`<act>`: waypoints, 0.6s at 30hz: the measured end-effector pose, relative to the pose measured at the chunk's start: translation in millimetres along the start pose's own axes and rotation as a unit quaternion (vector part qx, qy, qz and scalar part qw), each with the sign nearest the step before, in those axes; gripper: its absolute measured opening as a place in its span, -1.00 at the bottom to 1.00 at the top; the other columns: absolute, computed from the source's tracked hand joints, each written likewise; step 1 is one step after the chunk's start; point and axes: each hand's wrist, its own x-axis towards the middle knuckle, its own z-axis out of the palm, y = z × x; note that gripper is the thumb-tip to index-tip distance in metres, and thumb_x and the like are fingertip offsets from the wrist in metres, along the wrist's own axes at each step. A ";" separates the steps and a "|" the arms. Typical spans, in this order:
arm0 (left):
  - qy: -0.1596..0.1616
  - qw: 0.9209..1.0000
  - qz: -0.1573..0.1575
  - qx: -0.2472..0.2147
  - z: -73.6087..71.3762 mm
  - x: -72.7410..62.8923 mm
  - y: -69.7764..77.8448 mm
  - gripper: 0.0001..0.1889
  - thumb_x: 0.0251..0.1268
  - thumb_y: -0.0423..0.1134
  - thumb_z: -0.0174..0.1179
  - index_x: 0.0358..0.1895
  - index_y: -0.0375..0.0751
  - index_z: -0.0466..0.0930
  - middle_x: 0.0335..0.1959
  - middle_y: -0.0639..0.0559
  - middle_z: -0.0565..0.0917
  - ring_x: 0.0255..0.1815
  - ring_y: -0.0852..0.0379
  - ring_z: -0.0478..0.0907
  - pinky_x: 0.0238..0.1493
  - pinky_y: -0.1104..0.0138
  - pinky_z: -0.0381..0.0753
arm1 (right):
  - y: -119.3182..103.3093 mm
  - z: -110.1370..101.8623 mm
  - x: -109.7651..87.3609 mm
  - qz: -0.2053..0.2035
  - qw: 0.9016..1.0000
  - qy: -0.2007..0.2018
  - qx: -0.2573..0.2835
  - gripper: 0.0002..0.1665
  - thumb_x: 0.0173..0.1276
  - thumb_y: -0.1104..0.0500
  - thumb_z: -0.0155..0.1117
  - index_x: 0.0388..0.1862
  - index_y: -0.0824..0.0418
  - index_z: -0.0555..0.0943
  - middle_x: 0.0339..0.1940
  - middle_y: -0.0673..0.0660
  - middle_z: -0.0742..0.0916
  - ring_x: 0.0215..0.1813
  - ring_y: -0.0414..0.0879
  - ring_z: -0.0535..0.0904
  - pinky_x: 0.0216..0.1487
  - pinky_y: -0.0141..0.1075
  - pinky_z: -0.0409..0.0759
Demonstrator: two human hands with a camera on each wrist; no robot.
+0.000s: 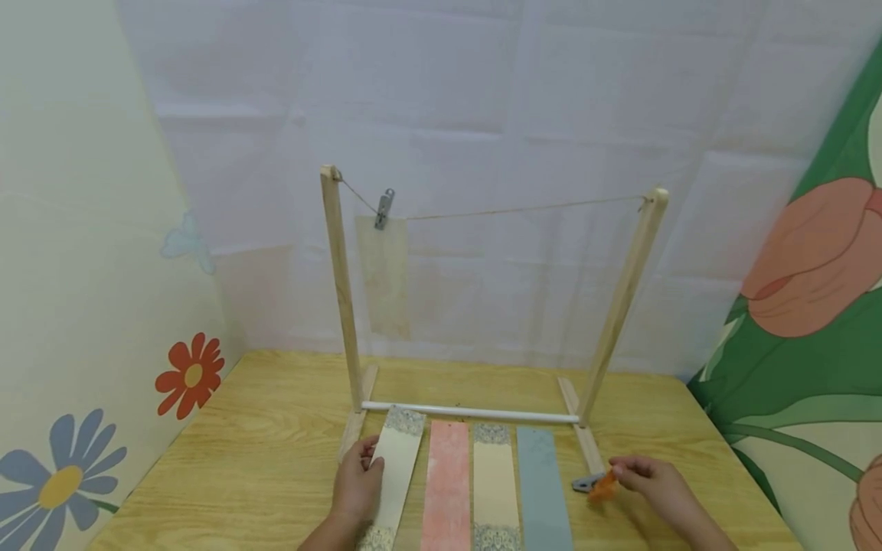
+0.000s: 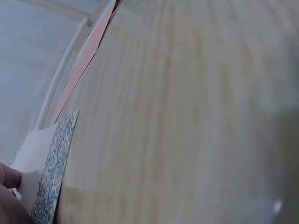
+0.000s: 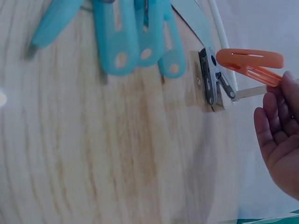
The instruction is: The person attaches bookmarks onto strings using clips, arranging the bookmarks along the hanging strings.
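Observation:
My left hand [image 1: 358, 482] grips the left edge of a cream paper strip [image 1: 400, 467] with patterned ends, its thumb on top. In the left wrist view the patterned end [image 2: 56, 163] of that strip shows beside the fingers. My right hand [image 1: 654, 486] pinches an orange clothespin [image 3: 250, 60] by one end, above the table's right side. Right by it is a grey clothespin [image 1: 586, 483], near the rack's right foot. Beside the held strip lie a pink strip [image 1: 446, 486], a beige strip [image 1: 492, 486] with patterned ends and a blue-grey strip [image 1: 544, 490].
A wooden rack [image 1: 623, 306] with a white crossbar [image 1: 468, 412] stands behind the strips. From its string [image 1: 524, 209] a pale strip [image 1: 386, 283] hangs by a grey clip [image 1: 384, 209]. Several teal clothespins [image 3: 121, 42] lie on the table [image 1: 241, 459] in the right wrist view.

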 end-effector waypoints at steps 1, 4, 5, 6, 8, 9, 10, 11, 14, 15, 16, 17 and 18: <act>0.000 1.000 -0.002 -0.006 -0.4 0.7 0.3 -0.60 0.16 -0.52 0.09 0.12 -0.55 0.46 -0.17 -0.21 0.55 -0.26 0.18 0.40 -0.27 0.48 0.42 | -2.0 0.7 0.4 0.000 1.000 0.007 -0.002 -0.49 0.44 0.07 0.18 0.11 0.50 0.57 0.01 0.27 0.74 -0.12 -0.31 0.63 -0.03 -0.24 0.67; 0.002 1.000 -0.007 -0.018 -1.1 2.5 1.7 -0.60 0.17 -0.52 0.09 0.12 -0.56 0.45 -0.15 -0.23 0.54 -0.28 0.18 0.41 -0.29 0.49 0.43 | -8.4 2.5 3.2 -0.007 1.000 0.014 0.006 -0.49 0.48 0.05 0.13 0.10 0.50 0.57 0.06 0.30 0.71 -0.14 -0.36 0.60 -0.07 -0.30 0.64; 0.003 1.000 -0.010 -0.021 -1.1 2.9 2.4 -0.59 0.18 -0.52 0.09 0.13 -0.55 0.45 -0.15 -0.22 0.54 -0.28 0.18 0.41 -0.29 0.49 0.43 | -10.8 3.2 4.2 -0.012 1.000 0.011 0.013 -0.48 0.49 0.04 0.11 0.09 0.50 0.56 0.08 0.31 0.70 -0.14 -0.37 0.59 -0.07 -0.30 0.64; 0.005 1.000 -0.011 -0.024 -1.1 3.2 3.1 -0.59 0.18 -0.52 0.09 0.13 -0.55 0.46 -0.15 -0.23 0.54 -0.28 0.17 0.41 -0.29 0.49 0.44 | -12.9 3.7 5.0 -0.018 1.000 0.007 0.021 -0.47 0.50 0.03 0.09 0.09 0.51 0.56 0.06 0.31 0.71 -0.15 -0.38 0.59 -0.07 -0.30 0.64; 0.004 0.999 -0.011 -0.031 -1.0 3.8 4.6 -0.59 0.18 -0.52 0.10 0.14 -0.55 0.45 -0.14 -0.23 0.53 -0.28 0.16 0.41 -0.29 0.49 0.44 | -16.6 4.5 6.7 -0.037 0.998 -0.012 0.052 -0.45 0.54 0.03 0.01 0.10 0.54 0.51 0.00 0.29 0.71 -0.15 -0.38 0.60 -0.04 -0.30 0.64; 0.003 0.999 -0.011 -0.034 -0.8 3.9 5.4 -0.59 0.18 -0.52 0.10 0.14 -0.55 0.45 -0.14 -0.23 0.53 -0.28 0.15 0.41 -0.30 0.49 0.45 | -18.3 4.8 7.1 -0.048 0.996 -0.022 0.068 -0.45 0.56 0.03 -0.01 0.10 0.56 0.49 -0.03 0.25 0.72 -0.14 -0.39 0.62 -0.02 -0.31 0.64; 0.003 0.999 -0.011 -0.038 -0.5 4.1 6.2 -0.58 0.18 -0.52 0.10 0.14 -0.55 0.45 -0.14 -0.23 0.53 -0.29 0.16 0.41 -0.30 0.49 0.45 | -19.6 5.2 7.8 -0.055 0.995 -0.030 0.082 -0.44 0.57 0.02 -0.04 0.11 0.55 0.47 -0.06 0.17 0.73 -0.14 -0.39 0.63 -0.02 -0.33 0.64; 0.003 0.999 -0.010 -0.042 -0.2 4.3 7.0 -0.58 0.18 -0.52 0.10 0.15 -0.54 0.45 -0.14 -0.23 0.53 -0.29 0.16 0.41 -0.31 0.49 0.45 | -20.9 5.6 8.4 -0.064 0.992 -0.040 0.096 -0.44 0.58 0.02 -0.07 0.10 0.56 0.45 -0.09 0.10 0.74 -0.13 -0.38 0.64 -0.01 -0.36 0.64; 0.003 0.998 -0.010 -0.057 0.6 4.3 9.3 -0.59 0.18 -0.52 0.10 0.14 -0.54 0.45 -0.16 -0.21 0.52 -0.32 0.20 0.39 -0.33 0.49 0.45 | -25.1 7.6 10.4 -0.082 0.986 -0.052 0.135 -0.47 0.60 0.01 -0.13 0.07 0.51 0.42 -0.15 -0.05 0.73 -0.13 -0.34 0.67 -0.02 -0.43 0.63; 0.003 0.998 -0.009 -0.061 0.9 4.3 9.8 -0.59 0.18 -0.53 0.10 0.14 -0.54 0.45 -0.16 -0.21 0.52 -0.33 0.20 0.39 -0.34 0.49 0.45 | -26.5 8.5 11.2 -0.085 0.985 -0.053 0.144 -0.49 0.60 0.01 -0.14 0.04 0.49 0.41 -0.16 -0.08 0.73 -0.13 -0.33 0.67 -0.03 -0.44 0.63; 0.004 0.998 -0.009 -0.065 1.0 4.4 10.2 -0.59 0.18 -0.53 0.10 0.14 -0.54 0.46 -0.16 -0.20 0.52 -0.34 0.21 0.39 -0.33 0.50 0.45 | -28.0 9.6 11.9 -0.088 0.983 -0.052 0.151 -0.51 0.61 0.00 -0.15 0.03 0.46 0.41 -0.16 -0.08 0.73 -0.13 -0.31 0.68 -0.03 -0.44 0.64; 0.004 0.998 -0.009 -0.068 1.0 4.4 10.7 -0.59 0.18 -0.53 0.10 0.14 -0.53 0.46 -0.17 -0.20 0.52 -0.34 0.22 0.39 -0.33 0.50 0.45 | -29.9 11.2 12.4 -0.088 0.982 -0.048 0.158 -0.52 0.61 0.01 -0.16 0.03 0.46 0.39 -0.17 -0.06 0.73 -0.14 -0.29 0.68 -0.04 -0.44 0.64; 0.004 0.998 -0.007 -0.069 0.9 4.5 10.8 -0.59 0.17 -0.54 0.10 0.14 -0.54 0.46 -0.17 -0.20 0.53 -0.34 0.22 0.38 -0.33 0.50 0.45 | -31.7 12.6 12.7 -0.087 0.982 -0.044 0.161 -0.52 0.61 0.00 -0.18 0.04 0.45 0.38 -0.19 -0.05 0.72 -0.14 -0.28 0.68 -0.04 -0.43 0.65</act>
